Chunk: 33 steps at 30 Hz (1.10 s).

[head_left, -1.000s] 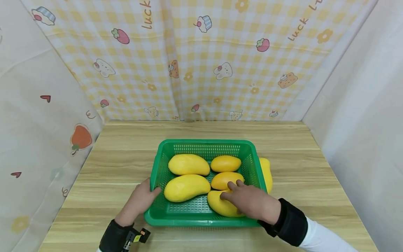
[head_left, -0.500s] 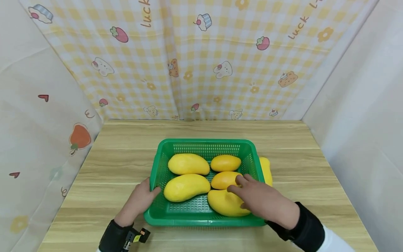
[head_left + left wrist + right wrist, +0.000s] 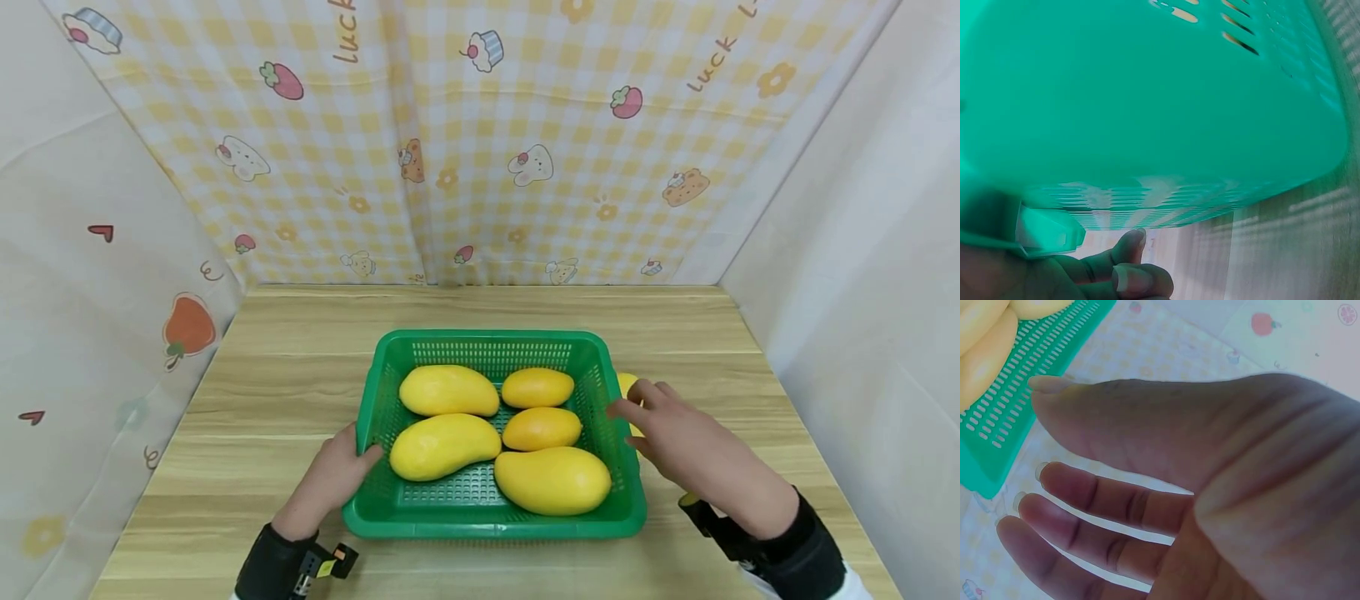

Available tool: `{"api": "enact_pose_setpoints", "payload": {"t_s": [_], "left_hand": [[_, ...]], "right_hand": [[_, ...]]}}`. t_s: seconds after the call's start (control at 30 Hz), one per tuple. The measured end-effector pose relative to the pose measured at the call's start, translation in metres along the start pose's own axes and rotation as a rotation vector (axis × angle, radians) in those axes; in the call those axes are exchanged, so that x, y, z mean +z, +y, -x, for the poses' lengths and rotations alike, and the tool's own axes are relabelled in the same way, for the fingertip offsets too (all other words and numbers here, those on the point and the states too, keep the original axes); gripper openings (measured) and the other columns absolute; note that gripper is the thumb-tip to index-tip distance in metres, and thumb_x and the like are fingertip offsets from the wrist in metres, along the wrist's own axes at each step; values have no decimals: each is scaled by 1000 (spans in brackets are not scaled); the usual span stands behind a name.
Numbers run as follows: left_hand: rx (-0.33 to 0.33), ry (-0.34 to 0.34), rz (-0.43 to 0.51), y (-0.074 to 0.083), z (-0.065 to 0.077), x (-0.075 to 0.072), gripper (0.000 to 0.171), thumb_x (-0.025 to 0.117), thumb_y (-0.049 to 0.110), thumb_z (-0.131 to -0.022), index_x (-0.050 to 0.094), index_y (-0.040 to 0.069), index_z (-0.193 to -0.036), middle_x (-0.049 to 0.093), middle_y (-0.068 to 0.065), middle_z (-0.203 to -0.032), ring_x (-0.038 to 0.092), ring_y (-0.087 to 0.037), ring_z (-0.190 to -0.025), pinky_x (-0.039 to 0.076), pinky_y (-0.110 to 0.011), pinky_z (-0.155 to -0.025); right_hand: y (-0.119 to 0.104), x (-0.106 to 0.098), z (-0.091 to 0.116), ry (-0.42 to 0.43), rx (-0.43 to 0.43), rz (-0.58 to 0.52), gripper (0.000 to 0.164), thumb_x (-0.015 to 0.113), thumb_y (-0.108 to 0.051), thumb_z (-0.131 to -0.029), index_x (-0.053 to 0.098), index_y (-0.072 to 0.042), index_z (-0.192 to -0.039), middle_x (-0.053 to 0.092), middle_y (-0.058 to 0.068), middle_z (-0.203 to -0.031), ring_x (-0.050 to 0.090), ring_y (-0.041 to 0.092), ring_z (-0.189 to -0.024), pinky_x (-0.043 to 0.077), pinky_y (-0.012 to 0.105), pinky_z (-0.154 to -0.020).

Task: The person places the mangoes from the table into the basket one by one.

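Note:
A green plastic basket holds three large yellow mangoes and two smaller orange-yellow mangoes. My left hand grips the basket's left side, thumb over the rim. In the left wrist view, its curled fingers show below the rim, outside the wall. My right hand is at the basket's right rim with loosely bent, spread fingers and holds nothing. Whether its fingertips touch the rim, I cannot tell. Behind them, a yellow fruit outside the basket is mostly hidden.
The basket stands on a wood-grain table. A yellow checked cloth hangs at the back, with white cloth walls on both sides. Each wrist wears a black band with a small camera.
My right hand has let go of the nearest large mango and moved right, out of the basket to its right rim. That mango lies in the near right corner. The left hand stays put.

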<state>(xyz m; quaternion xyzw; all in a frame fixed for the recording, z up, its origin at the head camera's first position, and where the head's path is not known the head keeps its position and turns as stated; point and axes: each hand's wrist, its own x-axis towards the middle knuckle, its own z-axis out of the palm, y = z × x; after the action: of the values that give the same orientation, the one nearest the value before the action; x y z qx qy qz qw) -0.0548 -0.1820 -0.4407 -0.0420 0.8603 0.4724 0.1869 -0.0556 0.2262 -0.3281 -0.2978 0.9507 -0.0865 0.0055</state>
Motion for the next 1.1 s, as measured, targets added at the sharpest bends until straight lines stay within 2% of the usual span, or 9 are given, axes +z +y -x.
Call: {"api": "enact_pose_setpoints", "payload": {"t_s": [0.33, 0.53, 0.83, 1.1], "left_hand": [[-14, 8, 5, 0, 0, 1, 39, 49, 9, -95, 44, -10, -128, 64, -15, -94, 66, -21, -71, 56, -35, -57], [-3, 20, 0, 0, 1, 2, 38, 49, 9, -95, 45, -9, -128, 64, -15, -94, 66, -20, -71, 56, -34, -57], [-14, 15, 18, -1, -1, 2, 41, 49, 9, -95, 43, -9, -130, 64, -16, -96, 66, -21, -72, 56, -35, -57], [-20, 18, 47, 0, 1, 2, 40, 49, 8, -94, 43, -10, -130, 64, -17, -96, 67, -23, -72, 56, -36, -56]], "right_hand": [[16, 0, 4, -7, 58, -23, 34, 77, 5, -74, 65, -9, -102, 55, 1, -94, 55, 22, -82, 52, 28, -63], [25, 8, 8, -31, 107, -32, 32, 75, 7, -76, 65, -8, -102, 57, 4, -98, 55, 26, -88, 53, 33, -68], [45, 29, 9, -93, 98, -56, 46, 80, 6, -70, 65, -7, -111, 58, 9, -108, 55, 31, -99, 54, 36, -72], [63, 45, 8, -118, 72, -71, 59, 79, 9, -68, 60, -4, -123, 54, 15, -122, 48, 36, -115, 53, 43, -80]]}}
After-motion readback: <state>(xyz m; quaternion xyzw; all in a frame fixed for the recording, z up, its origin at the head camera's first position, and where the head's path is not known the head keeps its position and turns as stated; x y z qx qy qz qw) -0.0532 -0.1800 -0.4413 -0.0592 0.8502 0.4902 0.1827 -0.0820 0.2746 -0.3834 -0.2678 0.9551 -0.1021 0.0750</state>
